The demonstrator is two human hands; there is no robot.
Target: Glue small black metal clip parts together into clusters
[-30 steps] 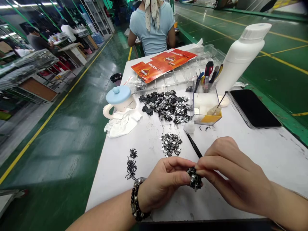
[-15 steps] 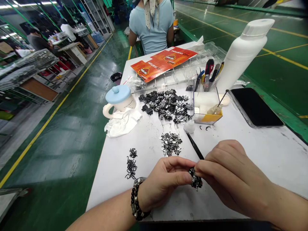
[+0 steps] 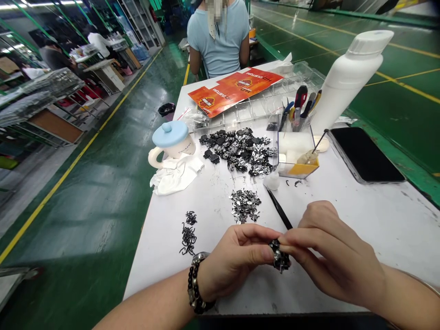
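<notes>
My left hand (image 3: 237, 256) and my right hand (image 3: 330, 252) meet over the near edge of the white table (image 3: 378, 215). Both pinch one small black and silver metal part (image 3: 280, 259) between their fingertips. A thin black tool (image 3: 279, 210) runs out from under my right hand's fingers. Just beyond the hands lie a small pile of silver parts (image 3: 244, 204) and, to the left, a scatter of tiny black clips (image 3: 187, 233). A bigger heap of black and silver parts (image 3: 239, 149) lies further back.
A blue-lidded mug (image 3: 172, 142) and a white cloth (image 3: 175, 174) sit at the left edge. A clear tool holder (image 3: 297, 137), a white bottle (image 3: 347, 78), a dark phone (image 3: 364, 153) and orange cartons (image 3: 233, 89) stand behind. A person in a light blue shirt (image 3: 220, 41) sits at the far end.
My hands hold the same part in nearly the same spot; my right fingers have shifted slightly on it. The view has drifted a little.
</notes>
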